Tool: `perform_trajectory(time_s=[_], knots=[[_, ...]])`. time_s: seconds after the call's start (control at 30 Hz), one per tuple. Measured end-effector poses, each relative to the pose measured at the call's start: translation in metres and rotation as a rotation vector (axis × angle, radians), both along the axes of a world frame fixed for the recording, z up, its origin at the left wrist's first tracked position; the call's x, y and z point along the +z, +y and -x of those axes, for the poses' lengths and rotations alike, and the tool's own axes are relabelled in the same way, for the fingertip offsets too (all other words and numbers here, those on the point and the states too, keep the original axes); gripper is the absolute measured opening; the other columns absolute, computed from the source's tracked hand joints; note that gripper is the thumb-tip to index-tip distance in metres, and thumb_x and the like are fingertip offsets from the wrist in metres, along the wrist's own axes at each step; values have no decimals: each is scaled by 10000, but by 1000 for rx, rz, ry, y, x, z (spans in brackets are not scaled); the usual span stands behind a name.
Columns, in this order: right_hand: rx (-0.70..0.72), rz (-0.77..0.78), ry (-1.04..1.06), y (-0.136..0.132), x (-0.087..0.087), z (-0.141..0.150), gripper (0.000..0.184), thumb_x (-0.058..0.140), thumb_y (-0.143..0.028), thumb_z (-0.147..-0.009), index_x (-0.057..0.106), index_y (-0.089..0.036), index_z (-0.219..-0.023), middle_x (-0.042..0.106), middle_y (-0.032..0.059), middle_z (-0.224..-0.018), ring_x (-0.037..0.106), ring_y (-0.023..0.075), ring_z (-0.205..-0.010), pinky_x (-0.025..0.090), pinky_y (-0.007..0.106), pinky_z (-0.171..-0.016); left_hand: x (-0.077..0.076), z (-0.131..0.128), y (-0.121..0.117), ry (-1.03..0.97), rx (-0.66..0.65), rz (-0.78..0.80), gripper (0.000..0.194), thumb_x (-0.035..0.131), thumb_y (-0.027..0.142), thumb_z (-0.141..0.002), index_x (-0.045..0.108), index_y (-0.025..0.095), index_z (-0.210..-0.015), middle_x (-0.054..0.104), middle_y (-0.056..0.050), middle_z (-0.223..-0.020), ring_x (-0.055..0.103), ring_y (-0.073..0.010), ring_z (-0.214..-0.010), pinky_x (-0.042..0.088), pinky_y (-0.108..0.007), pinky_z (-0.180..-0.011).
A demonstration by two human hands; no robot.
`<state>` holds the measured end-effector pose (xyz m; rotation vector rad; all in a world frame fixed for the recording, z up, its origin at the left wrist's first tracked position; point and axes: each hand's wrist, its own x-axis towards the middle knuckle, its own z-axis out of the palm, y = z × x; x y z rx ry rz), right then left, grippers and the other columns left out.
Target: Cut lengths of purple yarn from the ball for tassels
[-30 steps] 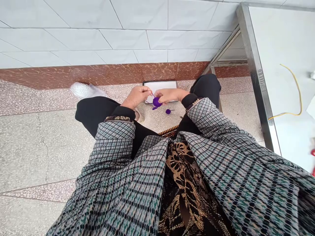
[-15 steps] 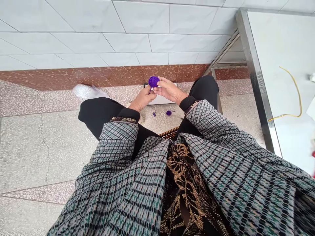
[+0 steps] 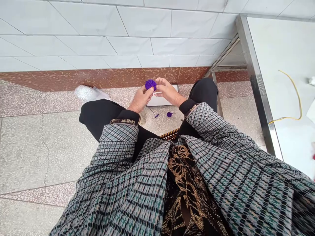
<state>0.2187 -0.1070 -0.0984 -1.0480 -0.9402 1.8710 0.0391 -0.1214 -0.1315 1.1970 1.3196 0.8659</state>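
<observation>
A small ball of purple yarn (image 3: 150,84) is between my two hands, above the floor and in front of my knees. My left hand (image 3: 141,99) is closed on it from the left and below, its thumb pressed against the strands. At the ball's right edge, my right hand (image 3: 169,91) has its fingers curled, thumb and fingertips against the yarn; the exact contact is partly hidden. A dark strand hangs below my left hand to a little purple tuft (image 3: 157,115) near the floor. To its right lies another small purple piece (image 3: 169,114) with a short tail.
Behind my hands a white flat thing (image 3: 161,101) lies on the floor by the tiled wall. A white bundle in clear plastic (image 3: 88,93) is beyond my left knee. On the right stands a metal-edged white table (image 3: 278,42) with a yellow cord (image 3: 296,93) on it.
The yarn ball has turned and shifted slightly left and down. My left hand has gone from below the ball to gripping it. The hanging tuft has swung a little to the right.
</observation>
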Motion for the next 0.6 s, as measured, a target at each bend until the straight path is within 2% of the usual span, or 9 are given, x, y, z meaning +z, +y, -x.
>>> perform_trajectory(time_s=[0.1,0.2,0.3,0.37,0.47,0.53,0.6], knots=[[-14,85,6,1,0,1,281,799,-176,-1064,539,-250,-1143,690,-21,-1148,688,107,-890,592,200,-825,-6,-3,1,168,16,-124,152,740,310,-1045,725,187,-1134,596,9,-782,529,-148,-680,464,-272,-697],[-20,136,7,0,1,2,293,817,-152,-1072,543,-241,-1127,693,-34,-1045,694,99,-850,590,176,-812,-11,-6,0,294,50,-205,257,746,301,-1060,769,154,-1270,743,-61,-984,686,-214,-919,570,-326,-923],[4,176,27,-2,3,4,246,764,-142,-1116,543,-243,-1157,675,-48,-942,688,105,-785,579,170,-755,-17,-7,0,317,47,-260,375,742,326,-1091,745,159,-1426,801,-143,-1325,742,-262,-1179,578,-378,-1147],[1,169,41,-3,4,4,222,723,-115,-1136,539,-239,-1148,665,-56,-914,675,102,-755,575,167,-734,-20,-6,0,319,27,-253,409,732,327,-1104,725,167,-1480,789,-162,-1407,749,-267,-1211,572,-397,-1191],[-28,157,30,-1,4,3,236,700,-73,-1120,529,-232,-1091,662,-61,-902,648,95,-725,582,162,-727,-25,-6,2,340,-28,-200,412,759,358,-1087,739,146,-1440,793,-129,-1157,736,-259,-1031,589,-385,-1065],[-22,176,15,2,4,0,223,697,-85,-1109,534,-235,-1083,654,-61,-872,620,103,-685,564,163,-674,-27,-6,3,310,-74,-187,413,773,387,-1076,742,156,-1417,726,-65,-950,686,-240,-889,565,-351,-932],[-12,206,42,6,5,-4,191,695,-128,-1125,541,-238,-1098,640,-61,-830,592,107,-649,537,160,-623,-27,-6,3,217,-106,-169,426,740,401,-1096,708,193,-1466,643,-12,-833,618,-216,-769,510,-315,-812]])
